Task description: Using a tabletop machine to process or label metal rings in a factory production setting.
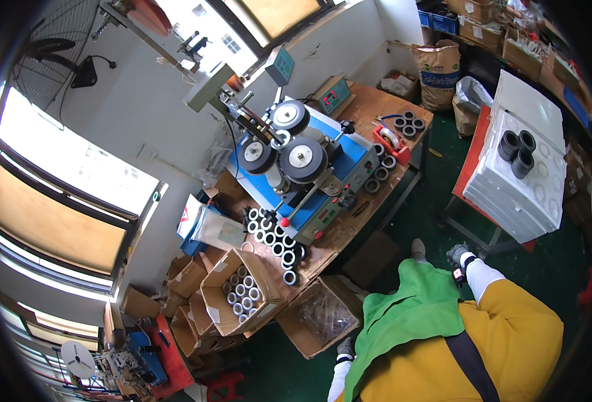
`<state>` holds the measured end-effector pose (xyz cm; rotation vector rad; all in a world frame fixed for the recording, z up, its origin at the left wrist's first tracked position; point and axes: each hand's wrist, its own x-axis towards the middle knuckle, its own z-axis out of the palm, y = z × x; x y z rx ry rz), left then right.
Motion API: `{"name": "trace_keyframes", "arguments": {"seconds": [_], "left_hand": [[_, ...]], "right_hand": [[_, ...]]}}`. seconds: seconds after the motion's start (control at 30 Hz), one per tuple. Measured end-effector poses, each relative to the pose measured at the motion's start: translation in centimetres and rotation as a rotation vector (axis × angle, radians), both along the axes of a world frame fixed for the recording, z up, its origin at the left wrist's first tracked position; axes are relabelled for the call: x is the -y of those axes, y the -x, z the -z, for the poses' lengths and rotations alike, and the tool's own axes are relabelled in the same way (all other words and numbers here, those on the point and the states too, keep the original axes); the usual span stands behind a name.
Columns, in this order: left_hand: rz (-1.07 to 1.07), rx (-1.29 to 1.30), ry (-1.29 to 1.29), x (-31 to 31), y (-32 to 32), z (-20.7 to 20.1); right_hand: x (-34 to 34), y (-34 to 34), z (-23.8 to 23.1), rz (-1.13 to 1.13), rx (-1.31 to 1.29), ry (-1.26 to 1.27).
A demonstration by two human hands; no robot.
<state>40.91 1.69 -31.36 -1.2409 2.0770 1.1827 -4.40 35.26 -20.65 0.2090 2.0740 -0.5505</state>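
Note:
My left hand (345, 346), in a grey glove, hangs low beside the open carton (316, 315) that holds clear plastic bags; its fingers are mostly hidden by the green apron. My right hand (457, 254), also gloved in grey, hangs at my right side, nearest to the white foam trays (510, 208). It is too small and dark to make out its fingers. No object shows in either hand. Three stacks of black rings (518, 153) stand on top of the foam trays. A blue bench machine (349, 167) with several black wheels (303, 159) stands ahead of me.
The wooden workbench (323, 253) carries rows of black-and-white rings (270, 238), a red tape dispenser (394, 149) and more black rings (410, 125). A carton of white rolls (209, 295) stands at its near left end. Paper sacks (438, 74) stand at the back right.

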Motion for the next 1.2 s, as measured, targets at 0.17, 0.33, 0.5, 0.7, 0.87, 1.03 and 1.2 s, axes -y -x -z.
{"name": "trace_keyframes", "arguments": {"seconds": [0.17,0.33,0.5,0.7,0.87,1.03,1.2], "left_hand": [[0.133,-0.036,0.119,-0.3,-1.1,3.0],[0.19,-0.03,0.156,-0.3,0.8,2.4],[0.59,-0.241,0.514,-0.8,1.8,2.8],[0.526,-0.035,0.255,1.7,6.9,3.6],[0.573,0.038,0.33,2.0,8.1,5.2],[0.627,0.108,0.4,2.0,9.3,5.3],[0.663,0.172,0.463,2.0,8.5,5.7]], "right_hand": [[-0.7,1.3,2.6,-0.119,-0.02,0.016],[1.3,2.8,0.6,0.019,-0.039,0.047],[1.7,4.7,-0.1,0.083,-0.034,0.095],[2.1,7.2,-1.3,0.05,-0.079,0.082],[2.7,8.8,-0.6,0.068,-0.072,0.098],[3.1,9.4,0.1,0.038,-0.05,0.073],[3.5,9.1,0.0,0.015,-0.069,0.09]]}}
